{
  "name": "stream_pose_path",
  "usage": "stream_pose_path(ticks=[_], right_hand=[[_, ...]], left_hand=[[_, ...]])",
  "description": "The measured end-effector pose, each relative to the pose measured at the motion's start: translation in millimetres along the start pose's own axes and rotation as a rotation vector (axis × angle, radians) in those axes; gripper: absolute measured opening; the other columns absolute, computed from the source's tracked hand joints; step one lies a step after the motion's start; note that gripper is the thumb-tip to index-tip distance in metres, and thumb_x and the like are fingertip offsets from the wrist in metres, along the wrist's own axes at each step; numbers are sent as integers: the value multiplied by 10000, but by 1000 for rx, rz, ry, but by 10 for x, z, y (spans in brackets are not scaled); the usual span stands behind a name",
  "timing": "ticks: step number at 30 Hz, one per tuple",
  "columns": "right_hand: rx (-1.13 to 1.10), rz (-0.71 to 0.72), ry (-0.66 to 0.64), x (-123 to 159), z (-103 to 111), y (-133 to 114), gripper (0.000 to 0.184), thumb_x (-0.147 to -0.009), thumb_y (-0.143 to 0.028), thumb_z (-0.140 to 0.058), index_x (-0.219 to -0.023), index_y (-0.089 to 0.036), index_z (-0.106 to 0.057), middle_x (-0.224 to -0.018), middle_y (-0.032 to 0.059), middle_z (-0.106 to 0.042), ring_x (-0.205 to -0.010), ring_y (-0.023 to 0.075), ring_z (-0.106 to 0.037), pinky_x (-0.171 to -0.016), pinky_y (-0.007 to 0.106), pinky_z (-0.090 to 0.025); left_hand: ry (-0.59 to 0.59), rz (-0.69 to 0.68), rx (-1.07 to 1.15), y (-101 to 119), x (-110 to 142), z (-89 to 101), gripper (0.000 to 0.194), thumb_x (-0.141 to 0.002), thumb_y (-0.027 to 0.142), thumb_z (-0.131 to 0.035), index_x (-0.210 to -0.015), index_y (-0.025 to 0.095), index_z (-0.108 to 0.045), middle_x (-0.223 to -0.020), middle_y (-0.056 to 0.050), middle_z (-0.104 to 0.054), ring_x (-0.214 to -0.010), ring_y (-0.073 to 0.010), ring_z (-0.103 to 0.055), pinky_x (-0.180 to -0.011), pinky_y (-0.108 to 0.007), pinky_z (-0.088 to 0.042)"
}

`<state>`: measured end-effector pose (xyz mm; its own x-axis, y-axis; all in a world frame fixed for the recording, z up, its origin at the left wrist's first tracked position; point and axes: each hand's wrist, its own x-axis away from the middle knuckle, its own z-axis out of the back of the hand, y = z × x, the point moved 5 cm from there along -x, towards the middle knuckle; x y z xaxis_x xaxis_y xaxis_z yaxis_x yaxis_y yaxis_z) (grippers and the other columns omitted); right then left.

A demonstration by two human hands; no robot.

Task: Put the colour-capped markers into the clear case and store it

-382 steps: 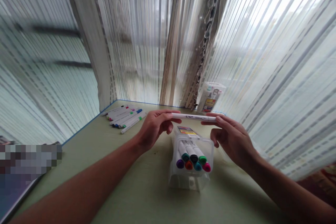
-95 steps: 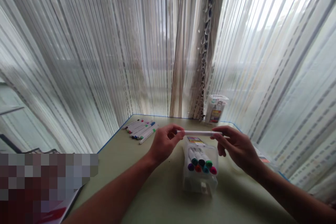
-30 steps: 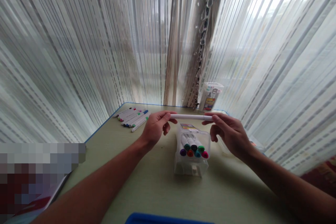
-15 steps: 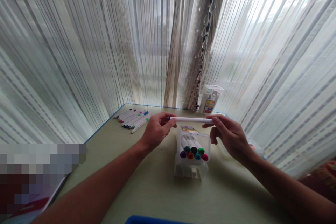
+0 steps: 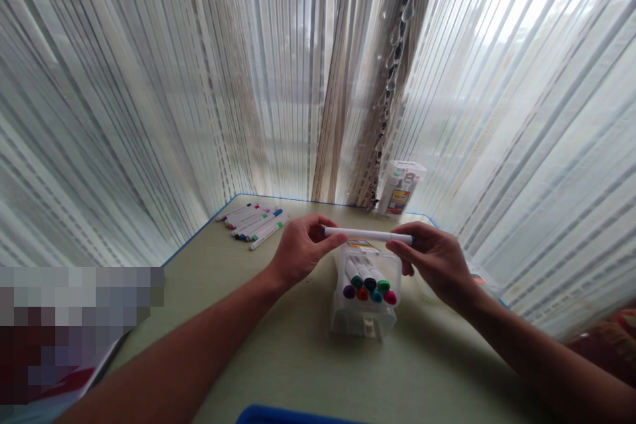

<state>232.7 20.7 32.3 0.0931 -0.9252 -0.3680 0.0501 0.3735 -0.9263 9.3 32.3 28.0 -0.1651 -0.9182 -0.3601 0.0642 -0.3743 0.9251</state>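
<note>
A white marker pen point(image 5: 368, 235) with dark blue ends lies level between my two hands. My left hand point(image 5: 305, 245) pinches its left end between thumb and fingers. Its right end is in my right hand point(image 5: 432, 255), whose thumb presses from below and fingers lie behind. Just under the pen, a clear plastic case point(image 5: 338, 311) rests on the table, holding several markers point(image 5: 370, 285) with their coloured ends facing me: purple, orange, blue, pink, green and dark ones.
A loose pile of white markers point(image 5: 253, 222) lies at the back left of the pale green table point(image 5: 278, 351). An upright clear case point(image 5: 397, 191) stands at the back by the curtain point(image 5: 278, 79). A clear container point(image 5: 481, 275) sits behind my right wrist; a blue edge point(image 5: 298, 415) shows in front.
The right fingers have shifted on the marker, uncovering its blue right end. The pen sits slightly lower in view, and the left thumb now lies flatter along it.
</note>
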Motion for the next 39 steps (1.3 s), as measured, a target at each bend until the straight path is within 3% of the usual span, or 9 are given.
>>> stream_pose_path(ticks=[6, 12, 21, 26, 32, 39], right_hand=[[-3, -14, -12, -8, 7, 9, 302, -745, -400, -782, -901, -156, -699, -646, 37, -678, -381, 108, -540, -338, 231, -425], [-2, -16, 4, -4, 104, 136, 328, -837, -400, -692, -1086, -186, -704, -889, 101, -729, -465, 114, -546, -387, 256, -472], [-141, -110, 30, -9, 85, 165, 393, -854, -432, -664, -1159, -183, -680, -953, 122, -731, -464, 108, -552, -384, 251, -465], [-101, -61, 34, -19, 79, 101, 387, -850, -445, -667, -1114, -163, -678, -850, 107, -739, -436, 113, -561, -375, 253, -469], [26, 16, 30, -18, 36, 7, 337, -778, -437, -747, -963, -160, -692, -724, 74, -734, -392, 116, -560, -332, 240, -445], [90, 32, 41, 1, 44, 3, 299, -693, -386, -827, -841, -165, -691, -615, 42, -703, -387, 121, -563, -337, 230, -453]], left_hand=[[14, 2, 32, 0, -6, 13, 310, -733, 372, -755, -862, 97, -692, -639, -32, -645, -573, -106, -556, -532, -215, -415], [-14, 16, 155, -36, -18, 1, 315, -814, 353, -669, -987, 91, -686, -669, -34, -644, -437, -49, -395, -420, -208, -291], [-24, 43, 219, -78, -38, 0, 363, -872, 368, -573, -1074, 80, -665, -707, -55, -653, -422, -52, -424, -398, -208, -297], [-8, -1, 108, -54, -28, 20, 344, -877, 402, -580, -1039, 106, -650, -684, -33, -644, -425, -49, -411, -406, -198, -298], [33, -72, -138, -5, 5, 45, 312, -813, 426, -666, -909, 128, -669, -731, -48, -651, -622, -116, -555, -549, -220, -419], [17, -114, -280, 51, 44, 30, 342, -785, 479, -681, -845, 143, -659, -656, -9, -596, -573, -108, -494, -515, -226, -367]])
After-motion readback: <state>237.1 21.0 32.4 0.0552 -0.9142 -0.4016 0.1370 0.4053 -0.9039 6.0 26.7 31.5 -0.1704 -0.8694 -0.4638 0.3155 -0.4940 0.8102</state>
